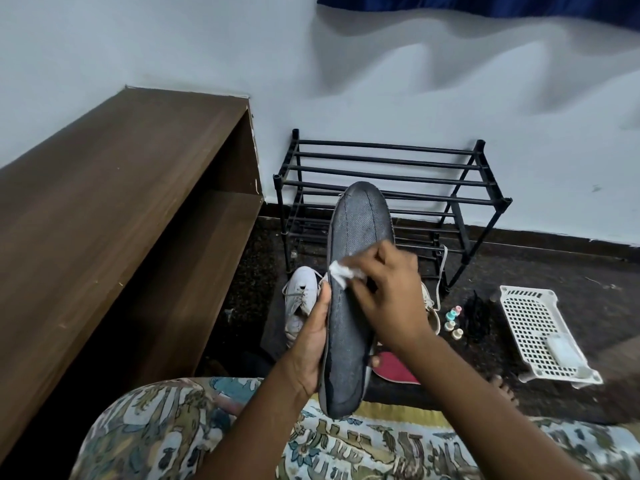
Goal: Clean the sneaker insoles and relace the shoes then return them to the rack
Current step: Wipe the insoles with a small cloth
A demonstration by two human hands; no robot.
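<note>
Above the lap, the left hand (311, 344) grips a long dark grey insole (356, 237) while the right hand (388, 292) pinches a small white wipe (341, 271) against it. Cleaning seems underway; white sneakers (301, 296) lie before the black metal rack (415, 148), unreturned.

Matt, finely textured dark insole (360, 237); black metal rack (388, 161); brown wood-grain shelf (121, 174); white perforated plastic tray (530, 317).

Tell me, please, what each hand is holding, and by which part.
The left hand grips the insole by its left edge, toward the heel. The right hand pinches a white wipe against the insole's middle.
</note>
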